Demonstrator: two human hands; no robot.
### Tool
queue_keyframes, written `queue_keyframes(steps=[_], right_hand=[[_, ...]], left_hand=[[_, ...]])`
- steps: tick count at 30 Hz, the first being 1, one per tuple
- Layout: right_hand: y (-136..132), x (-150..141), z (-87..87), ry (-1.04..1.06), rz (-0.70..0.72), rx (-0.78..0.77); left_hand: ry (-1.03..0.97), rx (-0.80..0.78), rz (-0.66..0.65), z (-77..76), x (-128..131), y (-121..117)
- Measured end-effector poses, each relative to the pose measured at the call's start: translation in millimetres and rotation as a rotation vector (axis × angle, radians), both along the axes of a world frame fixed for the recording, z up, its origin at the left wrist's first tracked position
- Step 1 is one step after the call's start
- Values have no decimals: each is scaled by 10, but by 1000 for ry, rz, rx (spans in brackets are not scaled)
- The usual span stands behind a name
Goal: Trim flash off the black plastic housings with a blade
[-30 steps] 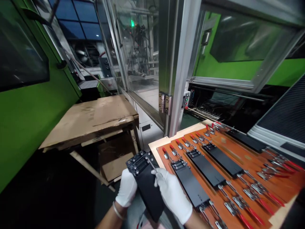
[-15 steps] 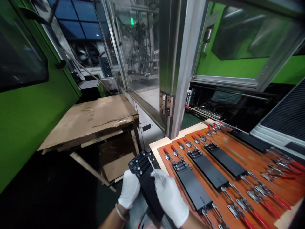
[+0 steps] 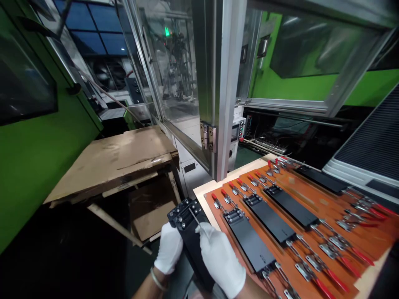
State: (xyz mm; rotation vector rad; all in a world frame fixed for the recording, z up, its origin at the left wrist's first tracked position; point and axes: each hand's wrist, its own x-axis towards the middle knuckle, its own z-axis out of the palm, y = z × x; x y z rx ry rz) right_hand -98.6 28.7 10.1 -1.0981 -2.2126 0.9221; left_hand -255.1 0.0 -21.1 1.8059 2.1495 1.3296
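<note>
Tipped further left than half a second ago, the slim metal tool [image 3: 194, 216] is grasped in your right hand's [image 3: 220, 259] grip over the black plate [image 3: 193, 245]; your left hand [image 3: 170, 249] clasps that plate beside the bench's [image 3: 207, 188] left edge.

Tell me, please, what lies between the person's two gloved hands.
In the head view, the long black part lies between the left hand and the right hand.
</note>
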Motion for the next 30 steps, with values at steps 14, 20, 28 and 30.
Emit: queue_keyframes(steps=[14,20,28,30], right_hand=[[193,106,-13,1,-88,9],[198,168,71,100,29,-102],[146,137,-6,43,-11,-114],[134,143,-25,36,9,-106]], left_hand=[[-54,80,-41,29,8,32],[-197,38,-50,33,65,56],[-286,-17,-54,-15,117,65],[-269,-32,-40,-39,109,57]])
